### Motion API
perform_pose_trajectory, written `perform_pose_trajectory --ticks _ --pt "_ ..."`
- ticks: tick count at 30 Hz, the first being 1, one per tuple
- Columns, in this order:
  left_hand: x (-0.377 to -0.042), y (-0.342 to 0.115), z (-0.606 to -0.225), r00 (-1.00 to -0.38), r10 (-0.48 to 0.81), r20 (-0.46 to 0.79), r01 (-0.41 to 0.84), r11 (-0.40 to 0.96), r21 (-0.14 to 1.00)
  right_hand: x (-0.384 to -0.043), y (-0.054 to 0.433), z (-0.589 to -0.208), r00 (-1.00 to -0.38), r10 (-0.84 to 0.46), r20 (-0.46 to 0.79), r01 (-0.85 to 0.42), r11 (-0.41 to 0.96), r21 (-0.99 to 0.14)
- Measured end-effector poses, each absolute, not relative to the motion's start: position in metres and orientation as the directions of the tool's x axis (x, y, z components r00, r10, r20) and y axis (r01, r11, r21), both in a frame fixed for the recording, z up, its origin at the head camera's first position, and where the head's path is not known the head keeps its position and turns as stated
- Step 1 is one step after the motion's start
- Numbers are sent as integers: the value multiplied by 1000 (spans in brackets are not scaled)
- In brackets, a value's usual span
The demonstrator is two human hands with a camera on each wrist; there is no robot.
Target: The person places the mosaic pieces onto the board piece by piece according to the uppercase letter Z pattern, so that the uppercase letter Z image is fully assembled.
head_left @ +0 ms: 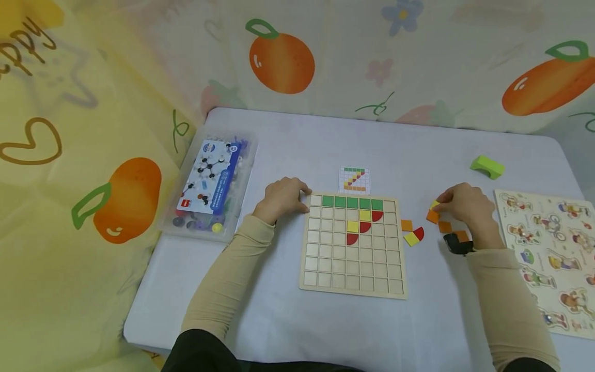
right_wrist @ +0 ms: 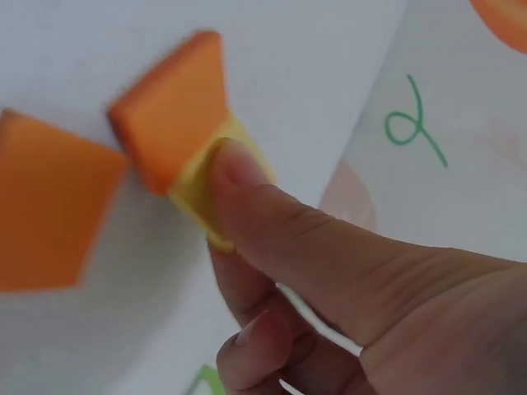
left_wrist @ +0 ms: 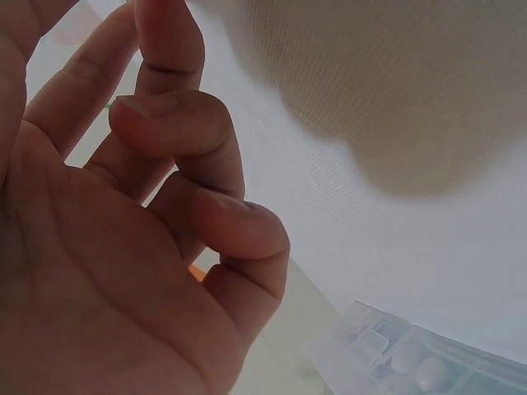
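- In the left wrist view, the thumb and forefinger tips of the left hand [head_left: 283, 199] are out of sight, and a blurred beige shape [left_wrist: 395, 90] beyond the other fingers is hard to identify.
- Under the right hand [head_left: 470, 206], one orange tile [head_left: 462, 236] is partly covered by the black wrist device [head_left: 457, 245].
- The thumb hides part of a yellow tile [right_wrist: 193, 189]; the frame edge cuts off the picture puzzle [head_left: 553, 263] to the right of the right fingers.
- Right fingers: narrow, thumb and a finger pinching the yellow tile. Another orange tile [right_wrist: 177, 107] appears just past the thumb tip; whether it touches the held one I cannot tell.
- Left fingers: bent, with gaps between them, touching the upper left corner of the gridded board [head_left: 353, 267]; whether they pinch it I cannot tell.
- Left of the right fingers, a loose yellow tile [head_left: 411, 238] and a red tile [head_left: 419, 233] lie together on the surface [head_left: 297, 330], beside the board.
- Right of the left fingers, a row of green tiles [head_left: 353, 202] sits on the board; a pattern card [head_left: 355, 180] lies just beyond its far edge.
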State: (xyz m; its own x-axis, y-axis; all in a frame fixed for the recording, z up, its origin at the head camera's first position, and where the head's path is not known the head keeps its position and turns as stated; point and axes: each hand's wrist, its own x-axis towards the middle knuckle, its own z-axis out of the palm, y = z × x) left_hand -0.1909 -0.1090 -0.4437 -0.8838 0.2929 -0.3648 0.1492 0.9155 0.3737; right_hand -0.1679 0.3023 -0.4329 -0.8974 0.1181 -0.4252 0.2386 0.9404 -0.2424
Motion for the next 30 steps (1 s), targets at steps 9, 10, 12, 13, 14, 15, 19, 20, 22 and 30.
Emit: perform_pose_trajectory --ticks 9,10,12,13,14,15,19,20,22,30 --pt "-191 -109 -444 -884 299 -361 154 913 378 -168 259 -412 -929 -14 -370 118 936 -332" --pt "-191 -109 -444 -883 299 -361 155 913 377 -167 252 -411 -928 -47 -369 92 933 -349" --pt "-190 -110 -444 -883 299 -361 156 913 376 -165 236 -411 -919 -98 -383 59 924 -377" --pt "-190 -110 -444 -883 300 -361 156 913 376 -164 229 -411 -914 -118 -389 45 921 -387" --pt "-190 -110 -444 -883 300 -361 156 913 376 -164 222 -412 -909 -138 -392 30 919 -394" --pt "-190 -110 -444 -884 299 -361 155 913 377 -163 216 -413 -905 -155 -397 18 917 -398" --pt "-190 -109 -444 -886 296 -358 153 914 375 -162 196 -417 -891 -226 -393 -41 904 -426" --pt "-190 -109 -444 -886 294 -359 152 915 375 -162 191 -418 -888 -250 -386 -62 896 -439" --pt "-190 -109 -444 -885 292 -362 149 915 374 -160 183 -421 -876 -304 -376 -102 877 -470" --pt "-190 -109 -445 -886 289 -363 149 918 367 -146 142 -430 -814 -459 -357 -226 815 -533"
